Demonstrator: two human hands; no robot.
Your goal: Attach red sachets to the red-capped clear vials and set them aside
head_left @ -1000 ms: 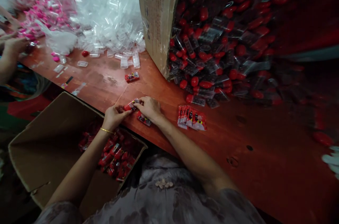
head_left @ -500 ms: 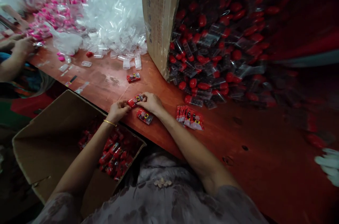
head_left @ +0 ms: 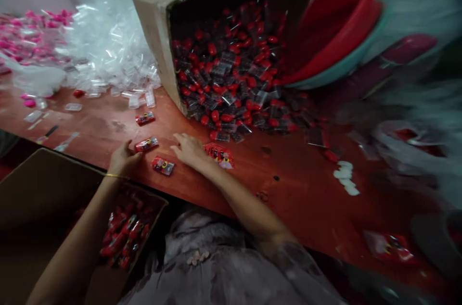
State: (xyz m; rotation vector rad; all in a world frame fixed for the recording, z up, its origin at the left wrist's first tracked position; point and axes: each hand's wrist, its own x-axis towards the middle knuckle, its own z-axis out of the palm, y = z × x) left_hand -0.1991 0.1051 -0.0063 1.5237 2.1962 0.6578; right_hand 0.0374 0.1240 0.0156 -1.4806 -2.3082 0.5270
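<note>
On the red table [head_left: 231, 194] lies a red-labelled pack [head_left: 146, 144], with the fingers of my left hand [head_left: 124, 158] apart at its left end. My right hand [head_left: 189, 151] is off that pack, fingers spread and holding nothing, just left of a fanned stack of red labels [head_left: 220, 155]. Between and below the hands rests a second labelled pack [head_left: 163, 165]. A third pack [head_left: 145, 118] lies farther back. Whether my left fingertips touch the first pack is hard to tell.
A tipped carton [head_left: 155, 45] spills red-capped clear containers [head_left: 231, 83]. Clear cases [head_left: 108, 50] and pink pieces [head_left: 32, 35] are heaped back left. An open box [head_left: 39, 175] holds red packs [head_left: 126, 233] below the edge. Red basin [head_left: 339, 21] and white discs [head_left: 346, 177] are right.
The view has swung right. My right hand has let go of the pack and moved right towards the labels; my left fingers have opened. The pack now lies on the table.
</note>
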